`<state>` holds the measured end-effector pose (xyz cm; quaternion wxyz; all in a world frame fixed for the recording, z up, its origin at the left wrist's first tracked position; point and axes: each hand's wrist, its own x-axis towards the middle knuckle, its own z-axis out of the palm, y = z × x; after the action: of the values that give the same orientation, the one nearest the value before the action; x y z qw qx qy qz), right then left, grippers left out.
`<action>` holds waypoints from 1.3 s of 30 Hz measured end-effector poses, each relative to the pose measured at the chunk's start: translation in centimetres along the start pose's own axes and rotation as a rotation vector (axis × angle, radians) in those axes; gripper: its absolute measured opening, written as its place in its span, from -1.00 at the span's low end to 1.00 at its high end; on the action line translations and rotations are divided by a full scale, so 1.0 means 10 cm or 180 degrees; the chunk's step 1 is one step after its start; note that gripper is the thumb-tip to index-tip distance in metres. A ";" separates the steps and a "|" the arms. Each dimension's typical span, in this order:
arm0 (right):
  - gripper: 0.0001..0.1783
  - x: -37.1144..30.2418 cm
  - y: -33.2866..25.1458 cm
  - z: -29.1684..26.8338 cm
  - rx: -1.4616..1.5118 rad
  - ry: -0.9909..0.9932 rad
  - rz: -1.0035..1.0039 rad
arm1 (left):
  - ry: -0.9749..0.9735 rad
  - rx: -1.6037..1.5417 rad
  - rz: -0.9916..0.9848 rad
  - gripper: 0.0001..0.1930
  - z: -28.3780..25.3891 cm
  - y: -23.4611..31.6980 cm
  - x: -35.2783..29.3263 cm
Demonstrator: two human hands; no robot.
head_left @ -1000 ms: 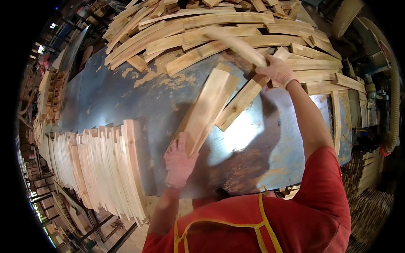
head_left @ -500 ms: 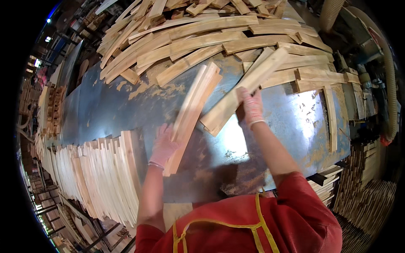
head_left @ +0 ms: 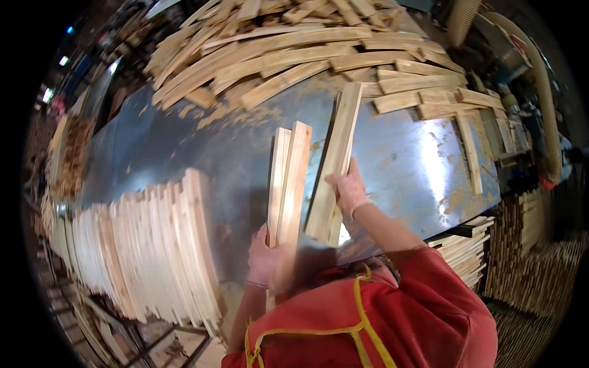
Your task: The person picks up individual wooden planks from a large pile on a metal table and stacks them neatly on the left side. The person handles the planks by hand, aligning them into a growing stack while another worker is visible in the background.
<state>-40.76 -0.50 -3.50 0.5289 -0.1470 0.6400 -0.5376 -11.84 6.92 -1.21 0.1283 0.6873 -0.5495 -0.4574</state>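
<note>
Sheet-metal table (head_left: 184,147): left hand (head_left: 265,257) clasps two slats (head_left: 288,184); right hand (head_left: 348,190) closed on a longer slat (head_left: 334,165) (square ends before stacking).

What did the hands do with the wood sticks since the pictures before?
The right hand pulled a long slat off the far heap toward the person, next to the two slats that the left hand drew in and turned nearly upright. The stacked row on the left and the metal table stayed put.
</note>
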 end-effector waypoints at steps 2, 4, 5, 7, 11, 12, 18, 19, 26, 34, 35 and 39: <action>-0.09 -0.64 0.15 0.25 -0.0706 -0.0122 0.0264 | -0.0028 -0.0921 -0.0188 -0.11 -0.25 -0.11 -0.30; -0.14 -1.08 0.62 0.53 -0.1605 -0.0360 0.0030 | 0.0700 0.0242 -0.0383 -0.15 -0.42 -0.38 -0.50; -0.18 -1.25 0.90 0.64 -0.1859 -0.0733 -0.0169 | 0.1043 0.0823 -0.0468 -0.17 -0.46 -0.48 -0.58; -0.20 -1.55 1.23 0.88 -0.1949 -0.1537 -0.0389 | 0.1211 0.0959 -0.0244 -0.19 -0.61 -0.32 -0.72; -0.57 -1.69 1.57 1.48 -0.4563 -0.3156 -0.2335 | 0.1584 0.1789 0.0042 -0.07 -0.76 -0.51 -0.70; -0.62 -1.61 1.47 1.51 -0.4123 -0.3396 -0.1825 | 0.1551 0.1863 -0.0006 -0.04 -0.78 -0.68 -0.57; -0.51 -0.58 0.92 0.81 -0.1668 -0.3304 -0.0389 | 0.1048 0.3411 -0.0607 0.00 -0.65 -0.32 -0.16; -0.44 -0.35 0.65 0.44 -0.0812 -0.2877 0.0256 | 0.1086 0.3247 -0.0514 -0.01 -0.69 -0.42 -0.18; -0.72 1.22 -1.07 -2.11 0.1350 0.0947 -0.0857 | 0.0602 0.2645 0.1166 -0.09 -0.13 1.08 0.66; 0.12 2.67 -1.40 -3.77 0.0297 0.2425 -0.0583 | -0.0303 0.1924 0.2728 -0.21 1.88 3.78 2.48; 0.14 2.70 -1.50 -3.72 0.0386 0.2437 -0.0680 | -0.0253 0.1982 0.2861 -0.19 2.09 3.95 2.76; 0.31 2.58 -1.78 -3.43 0.1190 0.2274 -0.1161 | -0.0900 0.2146 0.2371 -0.11 2.68 4.83 3.16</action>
<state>-86.46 -8.49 -6.66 0.1884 0.0357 0.6381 -0.7457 -64.00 -29.50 1.47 -0.0216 0.3799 -0.8855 -0.2668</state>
